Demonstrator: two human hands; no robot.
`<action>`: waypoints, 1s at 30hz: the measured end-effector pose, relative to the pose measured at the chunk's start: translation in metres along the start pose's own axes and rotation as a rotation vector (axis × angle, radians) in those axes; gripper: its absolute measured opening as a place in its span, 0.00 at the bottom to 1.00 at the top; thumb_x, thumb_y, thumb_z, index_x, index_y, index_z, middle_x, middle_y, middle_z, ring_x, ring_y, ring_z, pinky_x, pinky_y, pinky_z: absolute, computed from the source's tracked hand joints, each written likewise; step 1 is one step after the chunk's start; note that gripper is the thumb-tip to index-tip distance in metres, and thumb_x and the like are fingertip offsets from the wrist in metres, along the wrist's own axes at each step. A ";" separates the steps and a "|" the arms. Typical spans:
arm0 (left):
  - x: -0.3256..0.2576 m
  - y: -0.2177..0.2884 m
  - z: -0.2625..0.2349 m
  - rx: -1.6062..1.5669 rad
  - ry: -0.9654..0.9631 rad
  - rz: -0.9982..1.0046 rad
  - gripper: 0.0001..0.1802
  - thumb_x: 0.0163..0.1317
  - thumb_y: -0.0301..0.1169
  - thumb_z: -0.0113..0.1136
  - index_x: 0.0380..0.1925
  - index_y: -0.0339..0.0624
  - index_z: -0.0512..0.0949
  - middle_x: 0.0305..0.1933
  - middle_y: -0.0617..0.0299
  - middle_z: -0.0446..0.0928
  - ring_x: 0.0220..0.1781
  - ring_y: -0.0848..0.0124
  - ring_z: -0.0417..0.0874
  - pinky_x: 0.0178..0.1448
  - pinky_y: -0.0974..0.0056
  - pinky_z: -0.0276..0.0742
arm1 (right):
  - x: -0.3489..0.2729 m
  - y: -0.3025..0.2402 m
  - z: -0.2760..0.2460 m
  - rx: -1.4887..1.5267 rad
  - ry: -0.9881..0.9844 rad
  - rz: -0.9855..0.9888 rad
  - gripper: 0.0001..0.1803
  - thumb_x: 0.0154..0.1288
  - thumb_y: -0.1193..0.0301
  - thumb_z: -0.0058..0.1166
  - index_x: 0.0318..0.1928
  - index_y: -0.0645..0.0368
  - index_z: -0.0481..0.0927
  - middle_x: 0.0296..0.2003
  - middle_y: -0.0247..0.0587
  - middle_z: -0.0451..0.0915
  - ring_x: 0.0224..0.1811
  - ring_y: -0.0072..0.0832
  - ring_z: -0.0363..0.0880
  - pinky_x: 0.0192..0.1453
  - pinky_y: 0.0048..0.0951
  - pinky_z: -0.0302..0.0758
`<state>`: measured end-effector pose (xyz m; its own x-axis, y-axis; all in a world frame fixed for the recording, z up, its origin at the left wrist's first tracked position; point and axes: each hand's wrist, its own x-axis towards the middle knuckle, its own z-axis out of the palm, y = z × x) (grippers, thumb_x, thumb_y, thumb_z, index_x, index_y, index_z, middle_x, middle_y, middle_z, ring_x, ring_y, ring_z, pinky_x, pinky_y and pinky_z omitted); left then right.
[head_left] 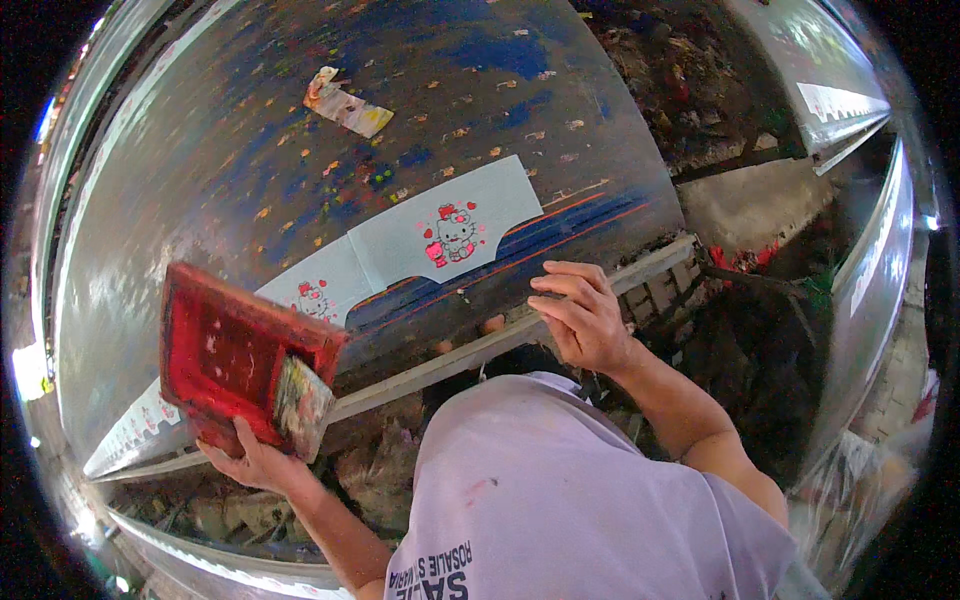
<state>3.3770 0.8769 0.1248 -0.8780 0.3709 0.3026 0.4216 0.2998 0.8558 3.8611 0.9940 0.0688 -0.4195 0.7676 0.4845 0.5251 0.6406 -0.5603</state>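
Nearest the lens, a pale lilac shirt (pixel 560 480) with dark lettering at its lower hem, both forearms rising from beside it. Left hand (pixel 250 455) closed under the lower edge of a red-stained printing frame (pixel 235 355), fingers curled round the frame's bottom rail, a paint-smeared squeegee (pixel 302 405) lying against the frame's right corner just above that hand. Frame held tilted, lifted off the counter (pixel 200 150), long axis running from upper left down to lower right, inked face turned toward the camera. Right of the frame, well apart from it, right hand (pixel 585 315) open, gripping nothing, fingers spread and resting on the counter's near edge. Just above and right of the frame, a pale blue-grey fabric piece (pixel 450 235), roughly rectangular, bearing a small pink-and-red cartoon cat print with hearts. Touching the frame's upper right corner, a second pale fabric piece (pixel 315 290) with the same kind of print, partly hidden behind the frame. Far beyond the frame, toward the counter's far side, a crumpled cream and orange scrap (pixel 345 105) on the dark, paint-flecked surface.
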 end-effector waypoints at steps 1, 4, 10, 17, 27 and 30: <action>-0.002 -0.006 -0.011 0.007 0.033 0.019 0.44 0.76 0.20 0.73 0.88 0.32 0.64 0.87 0.43 0.73 0.83 0.52 0.78 0.86 0.45 0.78 | 0.002 0.000 0.004 0.017 -0.011 -0.013 0.20 0.68 0.76 0.75 0.59 0.51 0.90 0.63 0.41 0.88 0.68 0.51 0.87 0.69 0.55 0.83; -0.012 -0.028 -0.035 -0.047 0.117 -0.041 0.45 0.75 0.22 0.75 0.88 0.32 0.64 0.87 0.43 0.73 0.82 0.52 0.79 0.86 0.46 0.78 | 0.013 -0.010 0.022 0.094 -0.031 -0.086 0.19 0.66 0.76 0.76 0.57 0.51 0.90 0.59 0.39 0.89 0.65 0.47 0.89 0.67 0.52 0.84; -0.007 -0.065 -0.067 -0.068 0.143 -0.103 0.49 0.72 0.25 0.80 0.88 0.34 0.66 0.87 0.44 0.72 0.81 0.53 0.79 0.85 0.46 0.78 | 0.058 -0.074 0.065 0.561 -0.127 -0.164 0.08 0.69 0.77 0.77 0.42 0.54 0.88 0.48 0.38 0.93 0.55 0.43 0.93 0.58 0.47 0.87; 0.005 -0.100 -0.148 -0.145 0.301 -0.055 0.49 0.70 0.29 0.84 0.87 0.35 0.69 0.86 0.46 0.74 0.81 0.55 0.78 0.87 0.49 0.75 | 0.164 -0.224 0.109 1.370 -0.341 -0.536 0.26 0.76 0.43 0.75 0.38 0.53 0.86 0.45 0.39 0.93 0.51 0.45 0.91 0.53 0.49 0.85; -0.020 -0.150 -0.265 0.049 0.578 -0.201 0.47 0.70 0.28 0.84 0.86 0.37 0.72 0.85 0.48 0.77 0.81 0.55 0.79 0.89 0.52 0.70 | 0.212 -0.461 0.135 2.146 -0.172 -0.862 0.38 0.66 0.27 0.73 0.30 0.52 0.84 0.33 0.36 0.90 0.33 0.35 0.91 0.37 0.37 0.83; -0.038 -0.162 -0.294 0.083 0.657 -0.232 0.46 0.70 0.27 0.83 0.86 0.37 0.72 0.85 0.48 0.78 0.81 0.55 0.80 0.89 0.52 0.70 | 0.200 -0.503 0.163 2.254 -0.183 -0.825 0.37 0.72 0.32 0.74 0.29 0.54 0.84 0.30 0.37 0.89 0.28 0.31 0.90 0.29 0.31 0.79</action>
<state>3.2752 0.5561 0.0983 -0.8915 -0.3107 0.3296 0.1999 0.3830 0.9019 3.3924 0.8283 0.3373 -0.1391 0.3667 0.9199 -0.9271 -0.3748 0.0092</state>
